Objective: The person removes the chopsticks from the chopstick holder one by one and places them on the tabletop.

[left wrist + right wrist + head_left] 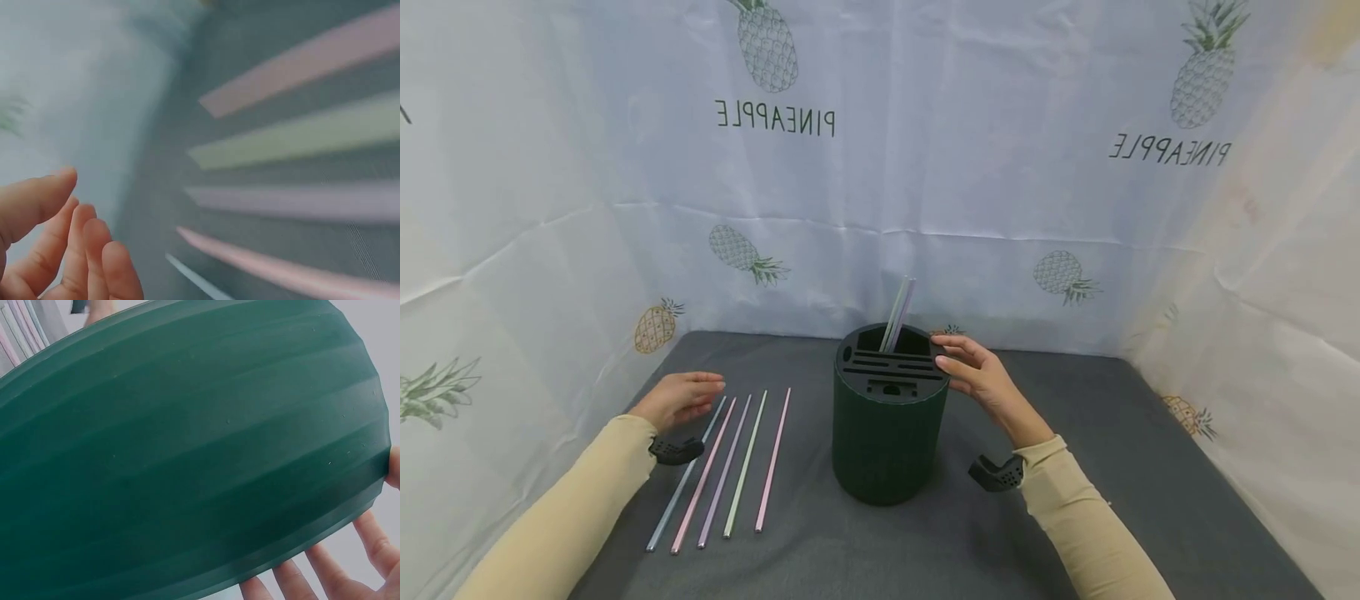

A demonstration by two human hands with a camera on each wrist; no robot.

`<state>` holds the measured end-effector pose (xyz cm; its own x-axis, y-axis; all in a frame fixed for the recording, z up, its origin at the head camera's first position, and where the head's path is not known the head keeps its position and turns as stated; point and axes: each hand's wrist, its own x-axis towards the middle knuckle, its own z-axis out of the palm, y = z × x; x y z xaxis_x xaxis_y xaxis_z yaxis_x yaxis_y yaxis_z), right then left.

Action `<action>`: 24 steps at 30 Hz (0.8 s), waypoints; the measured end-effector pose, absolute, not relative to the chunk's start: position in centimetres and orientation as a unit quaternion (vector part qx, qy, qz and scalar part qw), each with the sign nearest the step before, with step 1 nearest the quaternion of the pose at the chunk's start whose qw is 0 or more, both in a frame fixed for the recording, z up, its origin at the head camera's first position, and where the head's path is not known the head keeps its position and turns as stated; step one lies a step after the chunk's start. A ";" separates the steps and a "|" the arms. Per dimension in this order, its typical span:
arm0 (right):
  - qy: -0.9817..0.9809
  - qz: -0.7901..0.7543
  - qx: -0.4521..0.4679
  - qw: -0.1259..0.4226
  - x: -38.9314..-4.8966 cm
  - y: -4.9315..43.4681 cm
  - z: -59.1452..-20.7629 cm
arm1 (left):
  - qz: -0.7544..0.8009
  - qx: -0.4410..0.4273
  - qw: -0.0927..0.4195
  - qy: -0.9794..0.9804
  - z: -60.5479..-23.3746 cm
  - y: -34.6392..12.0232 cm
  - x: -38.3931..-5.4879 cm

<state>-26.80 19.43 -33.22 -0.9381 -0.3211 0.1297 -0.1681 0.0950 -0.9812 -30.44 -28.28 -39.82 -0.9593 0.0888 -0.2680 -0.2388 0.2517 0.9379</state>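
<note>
Several straight metallic straws lie side by side on the table: a light blue one [685, 483], a pink one [703, 479], a purple one [725, 471], a green one [746, 467] and another pink one [773, 462]. My left hand [681, 400] hovers by the far end of the light blue straw, fingers loosely bent and holding nothing. A dark green ridged utensil holder [886, 450] with a slotted black top stands upright. Straws [897, 317] lean in its rear compartment, their lower ends hidden. My right hand [981, 379] touches the holder's right side near the rim, fingers mostly extended.
Dark grey cloth [1075, 500] covers the table. White curtains with pineapple prints [925, 167] hang along the back and both sides. Each wrist carries a black camera mount [996, 473].
</note>
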 end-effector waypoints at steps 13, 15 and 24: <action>0.737 -0.652 -0.169 0.059 -26.5 19.5 -33.1 | 0.663 0.086 0.123 0.734 -26.5 -19.7 -30.5; 0.735 -0.653 -0.169 0.061 -26.5 19.4 -33.1 | 0.655 0.102 0.122 0.739 -24.9 -17.8 -30.7; 0.734 -0.655 -0.168 0.063 -26.6 19.4 -33.2 | 0.660 0.138 0.140 0.725 -21.0 -10.2 -32.4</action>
